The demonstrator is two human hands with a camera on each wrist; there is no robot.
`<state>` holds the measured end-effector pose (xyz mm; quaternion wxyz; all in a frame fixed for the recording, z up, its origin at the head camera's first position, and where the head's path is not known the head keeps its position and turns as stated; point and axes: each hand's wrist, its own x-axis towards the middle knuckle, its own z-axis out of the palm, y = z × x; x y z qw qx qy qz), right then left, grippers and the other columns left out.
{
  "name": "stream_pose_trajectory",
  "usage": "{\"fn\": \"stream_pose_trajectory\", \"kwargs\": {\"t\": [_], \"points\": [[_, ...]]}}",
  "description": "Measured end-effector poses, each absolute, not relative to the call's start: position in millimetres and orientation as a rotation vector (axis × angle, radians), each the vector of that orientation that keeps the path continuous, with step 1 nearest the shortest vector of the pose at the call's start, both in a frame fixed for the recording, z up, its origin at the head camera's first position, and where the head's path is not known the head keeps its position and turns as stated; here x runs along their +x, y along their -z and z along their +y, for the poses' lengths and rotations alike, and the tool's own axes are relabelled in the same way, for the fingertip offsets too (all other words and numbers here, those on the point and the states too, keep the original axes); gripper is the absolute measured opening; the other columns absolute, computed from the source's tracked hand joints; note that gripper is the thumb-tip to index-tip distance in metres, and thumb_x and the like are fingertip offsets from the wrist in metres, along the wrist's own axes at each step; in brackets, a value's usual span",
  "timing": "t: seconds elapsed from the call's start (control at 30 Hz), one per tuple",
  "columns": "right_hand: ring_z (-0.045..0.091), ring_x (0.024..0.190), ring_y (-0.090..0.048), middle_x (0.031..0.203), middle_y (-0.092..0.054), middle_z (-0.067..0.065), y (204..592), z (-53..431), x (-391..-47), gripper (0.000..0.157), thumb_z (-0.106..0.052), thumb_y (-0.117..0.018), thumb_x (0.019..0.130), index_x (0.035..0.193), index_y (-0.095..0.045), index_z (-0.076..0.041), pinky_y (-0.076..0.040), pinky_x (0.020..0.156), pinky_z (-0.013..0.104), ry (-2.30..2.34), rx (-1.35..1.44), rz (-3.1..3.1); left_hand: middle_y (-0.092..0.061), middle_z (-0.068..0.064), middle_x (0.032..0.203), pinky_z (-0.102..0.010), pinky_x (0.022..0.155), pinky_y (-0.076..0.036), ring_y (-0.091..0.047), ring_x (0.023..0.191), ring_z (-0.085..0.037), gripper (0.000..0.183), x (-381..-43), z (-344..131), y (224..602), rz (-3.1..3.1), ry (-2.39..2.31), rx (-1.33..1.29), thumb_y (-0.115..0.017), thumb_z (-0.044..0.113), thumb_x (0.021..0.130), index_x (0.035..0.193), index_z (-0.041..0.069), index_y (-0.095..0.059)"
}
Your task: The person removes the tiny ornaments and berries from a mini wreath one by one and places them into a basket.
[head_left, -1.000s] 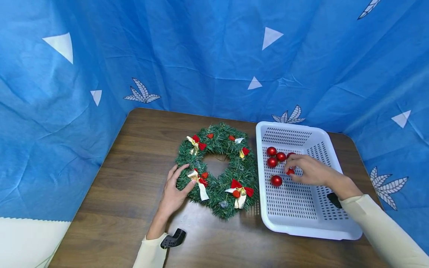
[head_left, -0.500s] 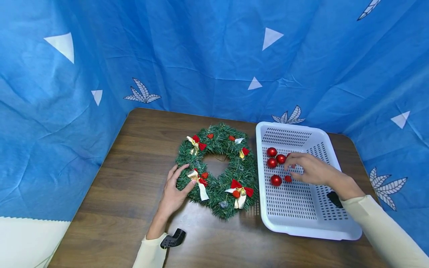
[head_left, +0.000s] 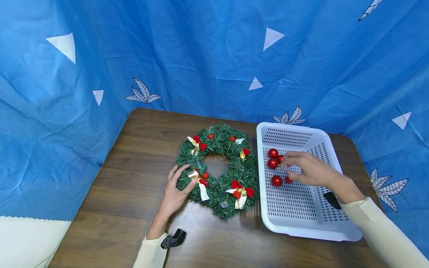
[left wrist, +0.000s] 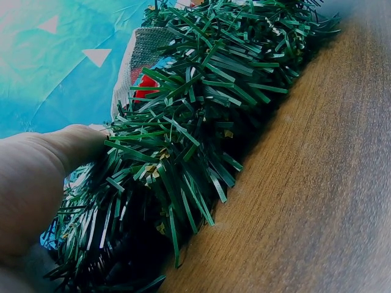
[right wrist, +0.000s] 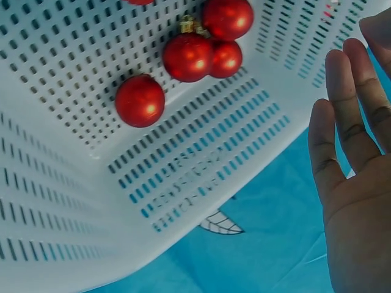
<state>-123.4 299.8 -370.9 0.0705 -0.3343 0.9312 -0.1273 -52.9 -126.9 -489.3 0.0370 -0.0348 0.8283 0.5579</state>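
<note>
A green Christmas wreath [head_left: 246, 173] with red-and-gold bows lies on the wooden table. My left hand [head_left: 175, 193] holds its lower left side, thumb beside a bow [head_left: 197, 178] and fingers at the outer edge. In the left wrist view the thumb [left wrist: 79, 143] presses into the green needles. My right hand [head_left: 306, 169] hovers inside the white plastic basket [head_left: 263, 201], fingers loosely bent and apart from the thumb, with nothing visible between them. Close by are shiny red ball ornaments [head_left: 276, 181] and a smaller red piece [head_left: 288, 179]. The right wrist view shows relaxed fingers [right wrist: 351, 116].
The basket stands to the right of the wreath, its slotted walls [right wrist: 201, 171] rising around the red balls. A blue patterned curtain [head_left: 207, 56] hangs behind the table [head_left: 134, 149] and along its sides.
My right hand has let go of the small red piece, which now lies on the basket floor, and has shifted slightly left. The left hand and wreath have stayed put.
</note>
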Motion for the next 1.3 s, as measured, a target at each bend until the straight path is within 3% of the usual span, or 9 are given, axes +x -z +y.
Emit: {"fn": "stream_pose_trajectory", "kwargs": {"t": [0.13,0.63,1.0,1.3], "points": [[0.008,0.089,-0.062,0.103,-0.070,-0.007,370,296,-123,0.023,-0.010,-0.081,0.078,0.099,-0.078,-0.018,-0.059,0.078,0.033,0.410,-1.123,2.800,-0.018,-0.018,0.164,-0.077,0.109,-0.022,-0.022,0.148,-0.049,0.060,-53,-126,491,2.562,-1.711,-0.106,-0.075,0.034,0.091,0.145,0.027,-0.051],[0.015,0.099,-0.065,0.111,-0.071,-0.001,364,278,-118,0.024,-0.018,-0.081,0.080,0.103,-0.077,-0.016,-0.059,0.086,0.041,0.388,-1.167,2.787,-0.018,-0.018,0.165,-0.077,0.110,-0.020,-0.021,0.148,-0.049,0.061,-53,-126,491,2.545,-1.700,-0.108,-0.074,0.036,0.091,0.147,0.027,-0.050],[0.008,0.093,-0.063,0.106,-0.070,-0.006,363,269,-120,0.019,-0.020,-0.081,0.080,0.099,-0.076,-0.019,-0.060,0.080,0.034,0.415,-1.260,2.769,-0.018,-0.016,0.165,-0.076,0.110,-0.022,-0.022,0.148,-0.047,0.059,-54,-127,491,2.545,-1.706,-0.108,-0.074,0.034,0.091,0.145,0.029,-0.051],[0.010,0.095,-0.063,0.106,-0.069,-0.006,362,255,-118,0.023,-0.019,-0.082,0.080,0.102,-0.076,-0.019,-0.058,0.083,0.037,0.406,-1.353,2.734,-0.018,-0.017,0.165,-0.076,0.110,-0.022,-0.022,0.148,-0.048,0.060,-54,-128,490,2.544,-1.706,-0.100,-0.074,0.035,0.092,0.146,0.029,-0.050]]}}
